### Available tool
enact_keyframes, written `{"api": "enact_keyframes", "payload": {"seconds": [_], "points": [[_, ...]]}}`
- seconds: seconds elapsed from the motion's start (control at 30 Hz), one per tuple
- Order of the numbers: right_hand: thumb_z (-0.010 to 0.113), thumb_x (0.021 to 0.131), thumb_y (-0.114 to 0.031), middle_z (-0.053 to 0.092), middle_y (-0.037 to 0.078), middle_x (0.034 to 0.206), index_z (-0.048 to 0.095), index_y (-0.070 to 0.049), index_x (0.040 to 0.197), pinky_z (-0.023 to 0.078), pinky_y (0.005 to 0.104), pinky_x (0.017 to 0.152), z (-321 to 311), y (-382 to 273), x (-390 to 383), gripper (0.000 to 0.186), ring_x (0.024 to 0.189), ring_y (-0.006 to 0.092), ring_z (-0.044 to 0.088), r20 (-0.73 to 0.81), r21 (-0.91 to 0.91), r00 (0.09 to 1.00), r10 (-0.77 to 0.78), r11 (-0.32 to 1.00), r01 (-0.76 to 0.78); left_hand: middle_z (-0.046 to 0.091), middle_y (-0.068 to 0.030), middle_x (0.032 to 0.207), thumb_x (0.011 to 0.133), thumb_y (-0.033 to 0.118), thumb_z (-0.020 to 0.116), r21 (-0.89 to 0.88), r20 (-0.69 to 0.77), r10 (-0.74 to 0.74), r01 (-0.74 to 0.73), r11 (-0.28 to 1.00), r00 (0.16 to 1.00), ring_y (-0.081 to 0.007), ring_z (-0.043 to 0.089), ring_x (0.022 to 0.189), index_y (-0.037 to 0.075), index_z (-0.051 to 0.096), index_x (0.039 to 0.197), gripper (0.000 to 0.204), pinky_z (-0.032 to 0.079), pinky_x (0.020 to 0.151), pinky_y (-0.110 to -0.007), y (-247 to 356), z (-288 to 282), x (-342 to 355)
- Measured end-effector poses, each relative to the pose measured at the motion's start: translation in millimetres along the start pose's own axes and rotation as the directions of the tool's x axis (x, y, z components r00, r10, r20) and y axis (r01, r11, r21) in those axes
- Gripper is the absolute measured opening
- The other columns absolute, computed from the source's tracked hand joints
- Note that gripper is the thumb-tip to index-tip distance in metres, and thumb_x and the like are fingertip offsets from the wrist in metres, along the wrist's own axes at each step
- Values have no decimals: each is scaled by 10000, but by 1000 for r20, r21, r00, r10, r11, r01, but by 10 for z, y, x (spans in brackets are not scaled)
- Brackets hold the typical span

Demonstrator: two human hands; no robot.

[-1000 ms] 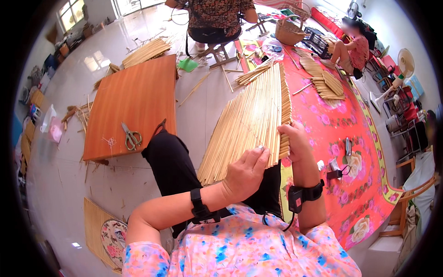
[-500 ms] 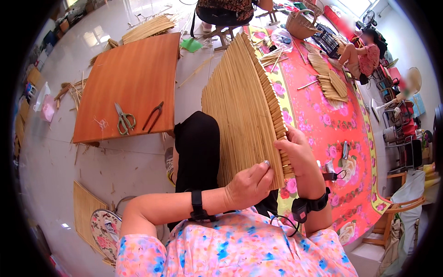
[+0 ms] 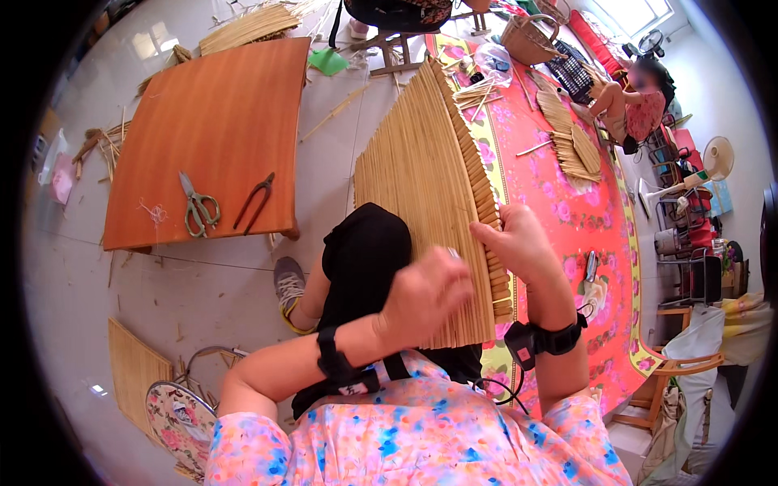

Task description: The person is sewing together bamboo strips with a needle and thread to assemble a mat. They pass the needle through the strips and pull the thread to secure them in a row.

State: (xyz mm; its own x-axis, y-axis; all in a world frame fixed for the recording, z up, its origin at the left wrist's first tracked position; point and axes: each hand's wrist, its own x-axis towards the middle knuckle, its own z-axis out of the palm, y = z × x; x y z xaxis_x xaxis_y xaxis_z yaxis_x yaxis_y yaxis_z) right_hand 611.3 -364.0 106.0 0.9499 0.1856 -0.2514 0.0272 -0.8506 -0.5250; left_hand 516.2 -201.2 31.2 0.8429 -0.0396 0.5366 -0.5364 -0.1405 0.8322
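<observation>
A big tapering panel of straw-coloured stalks [image 3: 417, 174], laid side by side, rests across my lap, with a raised row of short stalk ends along its right side. My right hand [image 3: 523, 243] grips that right side, thumb on top and fingers around the edge. Above the panel's near part, my left hand [image 3: 429, 296] is smeared by motion. Its fingers look bent, with something silvery near them, but whether they hold anything is hidden by the blur.
On the orange-brown table [image 3: 219, 121] at the left lie scissors [image 3: 198, 206], pliers [image 3: 255, 202] and tangled thread [image 3: 154, 212]. A red flowered mat [image 3: 559, 267] at the right bears another stalk piece [image 3: 567, 134]. A wicker basket [image 3: 528, 39] stands farther off; another person [image 3: 636, 105] sits at far right.
My left hand has lifted off the panel's near right part and shifted up and left. The right hand stays on the edge. The view has shifted slightly.
</observation>
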Motion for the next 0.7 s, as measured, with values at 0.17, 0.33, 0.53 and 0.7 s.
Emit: {"api": "enact_keyframes", "payload": {"seconds": [0.17,0.33,0.53,0.7], "points": [[683,775,-263,572,133,541,613,93,752,450,368,452,97,-117,-44,364,483,188,580,-70,95,997,34,995,-28,594,-141,895,880,102,646,-221,-232,-178,126,967,956,-261,622,756,6,600,997,158,496,677,-331,-329,86,406],[669,777,-252,578,120,546,622,77,772,447,364,448,88,-291,-104,332,490,173,586,-71,168,997,30,986,-18,606,-97,814,881,52,647,-141,-232,-109,77,987,967,-183,602,712,0,621,908,65,478,638,-283,-429,121,503],[674,768,-259,564,114,531,617,70,719,429,350,451,89,-202,-114,337,478,153,553,-105,167,994,21,986,-3,599,-112,753,851,21,657,13,-324,47,-45,999,945,-264,594,632,9,636,855,24,468,565,-312,-426,149,557],[688,816,-183,554,-26,602,642,70,746,377,263,453,94,-307,-112,266,557,34,477,-82,83,997,-13,996,20,607,-127,745,839,70,670,-9,-374,6,-10,1000,928,-325,610,675,19,650,816,59,484,585,-368,-360,92,527]]}}
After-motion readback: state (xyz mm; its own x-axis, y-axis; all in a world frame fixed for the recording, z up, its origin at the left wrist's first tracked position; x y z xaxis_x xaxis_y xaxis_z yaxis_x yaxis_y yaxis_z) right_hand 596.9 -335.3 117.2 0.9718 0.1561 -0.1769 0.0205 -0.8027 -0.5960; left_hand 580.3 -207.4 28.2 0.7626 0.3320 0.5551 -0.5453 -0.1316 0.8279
